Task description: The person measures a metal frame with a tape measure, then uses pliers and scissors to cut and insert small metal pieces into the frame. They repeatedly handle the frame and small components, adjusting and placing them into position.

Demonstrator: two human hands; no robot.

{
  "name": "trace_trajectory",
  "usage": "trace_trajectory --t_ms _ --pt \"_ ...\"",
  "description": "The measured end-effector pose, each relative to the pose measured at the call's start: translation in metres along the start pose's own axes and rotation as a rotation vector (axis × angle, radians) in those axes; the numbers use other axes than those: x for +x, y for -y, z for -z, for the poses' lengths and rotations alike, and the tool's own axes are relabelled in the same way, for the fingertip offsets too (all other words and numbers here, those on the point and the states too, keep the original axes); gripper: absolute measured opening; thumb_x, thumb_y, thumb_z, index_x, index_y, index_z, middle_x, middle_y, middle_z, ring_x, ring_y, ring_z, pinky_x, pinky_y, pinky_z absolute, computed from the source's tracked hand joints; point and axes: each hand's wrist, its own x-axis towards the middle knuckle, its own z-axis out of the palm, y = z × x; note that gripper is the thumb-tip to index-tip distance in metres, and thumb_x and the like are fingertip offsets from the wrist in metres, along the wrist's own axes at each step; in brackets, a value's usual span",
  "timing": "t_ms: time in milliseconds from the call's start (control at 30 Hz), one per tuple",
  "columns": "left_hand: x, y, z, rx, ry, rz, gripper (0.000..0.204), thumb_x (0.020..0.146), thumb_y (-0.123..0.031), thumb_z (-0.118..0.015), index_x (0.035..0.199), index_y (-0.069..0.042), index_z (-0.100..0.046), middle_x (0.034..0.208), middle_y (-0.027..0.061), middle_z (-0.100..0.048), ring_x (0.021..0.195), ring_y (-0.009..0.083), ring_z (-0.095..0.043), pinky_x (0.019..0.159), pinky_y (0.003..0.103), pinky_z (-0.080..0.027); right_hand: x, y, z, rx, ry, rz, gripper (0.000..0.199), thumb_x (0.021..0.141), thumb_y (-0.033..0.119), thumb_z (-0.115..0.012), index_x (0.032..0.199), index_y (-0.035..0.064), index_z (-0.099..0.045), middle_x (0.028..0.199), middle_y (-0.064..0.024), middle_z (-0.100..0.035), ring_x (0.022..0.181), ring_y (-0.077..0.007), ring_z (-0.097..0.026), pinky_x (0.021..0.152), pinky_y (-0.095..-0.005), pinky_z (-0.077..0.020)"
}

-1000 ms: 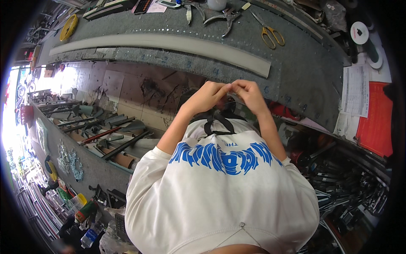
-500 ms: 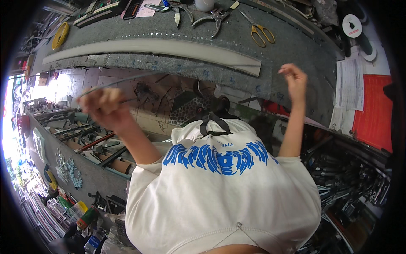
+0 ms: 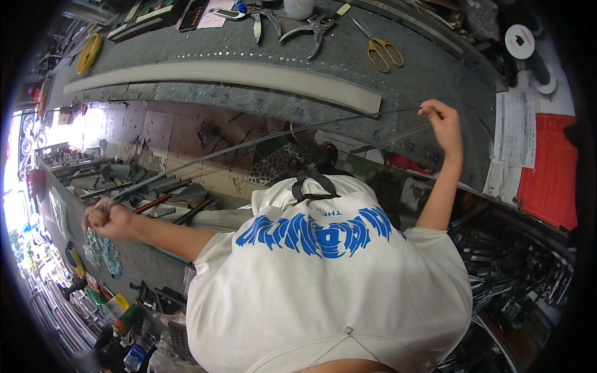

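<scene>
A long thin grey strip [image 3: 239, 146] stretches diagonally in front of me, from the lower left up to the right. Its left end meets my left hand [image 3: 109, 219], which is closed around it out at the far left, above the side bench. At the upper right, the thumb and fingertips of my right hand [image 3: 443, 127] pinch the other end over the workbench. Beyond the strip, a long pale flat profile [image 3: 249, 73] lies along the bench's near edge, touched by neither hand. What lies inside my left fist is hidden.
On the grey workbench [image 3: 435, 74] lie yellow-handled scissors [image 3: 384, 53], pliers [image 3: 314, 31], and a yellow ring [image 3: 89, 53]. A red sheet [image 3: 547, 171] and papers [image 3: 515, 124] are at the right. Cut profiles [image 3: 168, 186] fill a rack at the left; more metal pieces [image 3: 522, 267] stand lower right.
My left hand has moved outward and down to the left, drawing the strip out long and straight. My right hand has shifted slightly right.
</scene>
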Motion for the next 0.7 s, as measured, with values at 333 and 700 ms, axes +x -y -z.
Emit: trace_trajectory --t_ms 333,700 --pt "0.064 -0.193 0.057 0.486 -0.151 -0.459 0.027 0.090 -0.008 -0.045 0.069 -0.022 -0.055 0.046 -0.0072 -0.027 0.038 0.0060 -0.026 0.044 0.025 -0.030 0.000 -0.020 0.034 0.029 -0.089 -0.014 0.025 0.090 0.022 -0.066 0.083 -0.0018 -0.063 0.077 0.0010 -0.062 0.075 -0.0066 -0.054 0.070 -0.0213 -0.0411" --pt "0.119 -0.290 0.119 0.516 -0.509 -0.512 0.020 0.089 -0.024 -0.049 0.071 -0.021 -0.057 0.046 -0.0040 -0.028 0.038 0.0098 -0.030 0.043 0.028 -0.030 -0.010 -0.008 0.111 -0.047 -0.383 0.109 0.024 0.089 0.025 -0.069 0.094 0.0014 -0.070 0.078 -0.0009 -0.064 0.066 -0.0043 -0.049 0.059 -0.0192 -0.0352"
